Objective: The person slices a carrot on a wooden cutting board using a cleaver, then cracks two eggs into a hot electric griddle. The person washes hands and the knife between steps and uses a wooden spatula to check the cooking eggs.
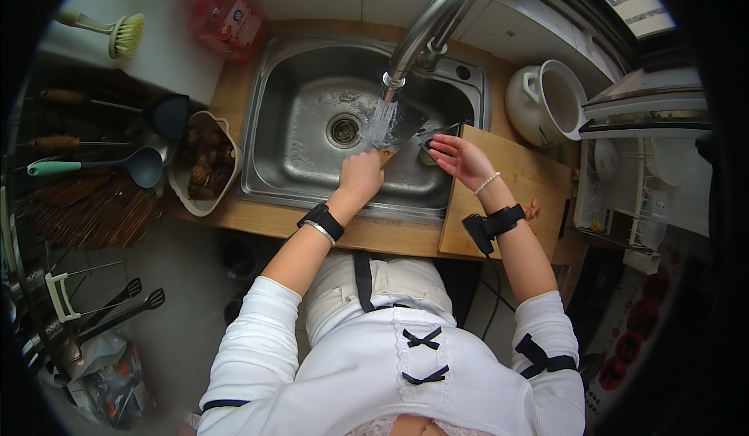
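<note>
My left hand point(361, 174) is closed around the wooden handle of a kitchen cleaver point(408, 123) above the stainless steel sink point(292, 137). Water runs from the curved metal faucet point(418, 26) onto the blade. Palm up and fingers apart, my right hand point(462, 159) is over the sink's right side, near the corner of a wooden cutting board point(491, 190), and seems to hold nothing. A dark-edged item point(430, 154), partly hidden by its fingertips, lies in the sink; I cannot tell what it is. Orange pieces point(532, 209) lie on the board beyond my right forearm.
Left of the sink stands a white container point(203, 205) of brown food, beside hanging ladles point(144, 168). A red detergent bottle point(228, 23) is behind it. A white pot point(529, 105) stands at the back right, near a dish rack point(635, 196). The board overlaps the sink's right edge.
</note>
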Demonstrator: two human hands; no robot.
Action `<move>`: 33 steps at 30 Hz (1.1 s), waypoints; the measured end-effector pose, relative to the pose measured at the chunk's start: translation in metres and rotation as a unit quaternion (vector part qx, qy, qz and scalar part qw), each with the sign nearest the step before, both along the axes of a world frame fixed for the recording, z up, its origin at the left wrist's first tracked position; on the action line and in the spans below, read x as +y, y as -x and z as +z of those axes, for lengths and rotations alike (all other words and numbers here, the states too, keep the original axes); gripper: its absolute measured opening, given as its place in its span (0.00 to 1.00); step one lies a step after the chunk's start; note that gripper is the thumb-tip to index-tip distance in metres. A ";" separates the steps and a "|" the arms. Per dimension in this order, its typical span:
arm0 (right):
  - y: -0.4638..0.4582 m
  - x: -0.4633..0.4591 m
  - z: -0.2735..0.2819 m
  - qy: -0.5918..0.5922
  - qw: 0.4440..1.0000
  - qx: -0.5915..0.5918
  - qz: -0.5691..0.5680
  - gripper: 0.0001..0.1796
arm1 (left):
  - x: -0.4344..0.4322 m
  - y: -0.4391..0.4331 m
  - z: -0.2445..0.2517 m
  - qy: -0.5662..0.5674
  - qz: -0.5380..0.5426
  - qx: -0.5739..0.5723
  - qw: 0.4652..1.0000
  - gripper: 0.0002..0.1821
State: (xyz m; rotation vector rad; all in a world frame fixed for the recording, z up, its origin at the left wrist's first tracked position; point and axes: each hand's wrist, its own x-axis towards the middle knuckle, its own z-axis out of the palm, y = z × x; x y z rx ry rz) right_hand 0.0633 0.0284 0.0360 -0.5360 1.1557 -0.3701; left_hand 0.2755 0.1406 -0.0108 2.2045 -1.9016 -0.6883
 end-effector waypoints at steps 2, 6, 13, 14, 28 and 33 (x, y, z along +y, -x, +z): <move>-0.004 -0.007 0.003 0.017 0.999 0.025 0.020 0.17 | 0.005 0.000 0.002 0.008 0.000 0.007 1.000 0.17; -0.022 -0.047 0.005 0.040 0.999 0.019 0.001 0.16 | 0.031 -0.015 0.017 0.015 0.015 0.016 1.000 0.16; -0.094 -0.137 -0.013 -0.132 0.968 -0.210 -0.052 0.27 | 0.079 -0.040 0.046 0.023 0.062 0.008 0.998 0.17; -0.102 -0.141 -0.018 -0.121 0.966 -0.221 -0.051 0.26 | 0.084 -0.042 0.048 0.026 0.065 0.009 0.997 0.17; -0.089 -0.128 -0.020 0.056 0.990 -0.107 -0.067 0.11 | 0.091 -0.068 0.046 -0.066 0.262 0.400 0.876 0.18; -0.035 -0.078 0.014 0.250 0.956 0.149 0.038 0.15 | 0.065 -0.095 0.058 -0.004 0.104 0.069 0.992 0.16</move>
